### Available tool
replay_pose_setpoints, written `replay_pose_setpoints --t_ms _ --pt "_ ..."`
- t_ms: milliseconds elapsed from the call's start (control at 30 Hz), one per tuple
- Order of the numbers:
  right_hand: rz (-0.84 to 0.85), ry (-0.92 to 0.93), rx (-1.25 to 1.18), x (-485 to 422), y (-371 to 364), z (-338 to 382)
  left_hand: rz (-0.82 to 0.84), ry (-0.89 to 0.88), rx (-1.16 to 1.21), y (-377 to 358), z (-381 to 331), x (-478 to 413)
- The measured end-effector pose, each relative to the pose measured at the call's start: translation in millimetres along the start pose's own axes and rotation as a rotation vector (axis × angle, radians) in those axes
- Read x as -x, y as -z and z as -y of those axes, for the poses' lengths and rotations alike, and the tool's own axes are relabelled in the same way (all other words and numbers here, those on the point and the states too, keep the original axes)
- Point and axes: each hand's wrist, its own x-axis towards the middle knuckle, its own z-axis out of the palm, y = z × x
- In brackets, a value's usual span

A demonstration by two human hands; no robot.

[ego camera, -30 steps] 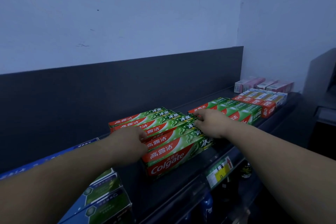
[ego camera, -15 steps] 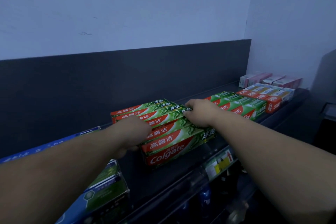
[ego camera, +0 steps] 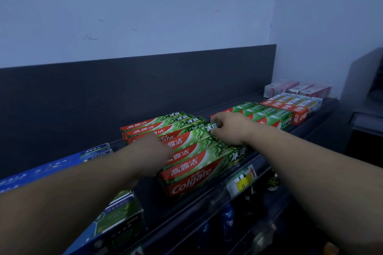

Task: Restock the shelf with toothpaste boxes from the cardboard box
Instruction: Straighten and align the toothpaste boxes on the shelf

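Observation:
Red-and-green Colgate toothpaste boxes (ego camera: 199, 172) lie flat in rows on the dark shelf (ego camera: 157, 209), several side by side and stacked. One box in the middle of the group (ego camera: 192, 138) is tilted, so its side face shows. My left hand (ego camera: 153, 151) holds its left end, with the fingers mostly hidden behind the hand. My right hand (ego camera: 228, 128) grips the right end, fingers curled over the box edge. The cardboard box is out of view.
Blue boxes (ego camera: 51, 167) lie at the left, with green-blue boxes (ego camera: 120, 213) in front of them. Green boxes (ego camera: 267, 114), red-white boxes (ego camera: 298, 105) and pink boxes (ego camera: 300, 89) fill the right. A price tag (ego camera: 241, 180) hangs on the shelf rail, and bottles (ego camera: 228, 219) stand below.
Both hands have shifted slightly back along the Colgate stack, and the box between them now lies tilted. The camera has drifted a little.

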Motion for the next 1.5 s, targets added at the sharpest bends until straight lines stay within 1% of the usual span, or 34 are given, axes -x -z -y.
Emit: replay_pose_setpoints --t_ms 67,133,233,333,533,700,867,967,1067,1233,1500 --pt "0.013 0.029 0.068 -2.2 -0.9 4.1 -0.026 -0.005 -0.050 1.5 -3.3 0.7" --pt "0.053 0.080 0.122 -6.7 -3.8 10.9 -0.027 -0.012 -0.150 2.9 -7.7 -0.4" --pt "0.137 0.152 0.121 -15.2 -10.0 20.5 0.001 -0.019 -0.332 3.6 -11.3 -8.7" --pt "0.201 0.166 0.095 -21.0 -14.9 24.4 0.024 0.006 -0.432 2.8 -12.6 -13.1" --pt "0.245 0.206 0.097 -15.5 -10.4 21.2 0.079 -0.025 -0.428 0.7 -10.7 -11.0" --pt "0.285 0.195 0.113 -7.0 -5.1 18.3 0.107 -0.059 -0.455 0.3 -7.0 -6.7" --pt "0.252 0.212 0.100 -1.7 -6.9 18.8 0.109 -0.072 -0.467 4.8 -1.6 0.4" --pt "0.207 0.216 0.042 1.0 -6.0 13.4 0.177 -0.090 -0.543 12.8 3.6 6.4" --pt "0.198 0.213 0.020 3.3 -5.7 10.1 0.232 -0.108 -0.595 16.4 1.7 11.4" --pt "0.192 0.209 -0.006 2.8 -7.0 12.7 0.200 -0.158 -0.588 13.8 0.0 7.5" --pt "0.189 0.205 0.049 -3.0 -2.8 18.2 0.112 -0.165 -0.518 8.3 12.1 -6.0"
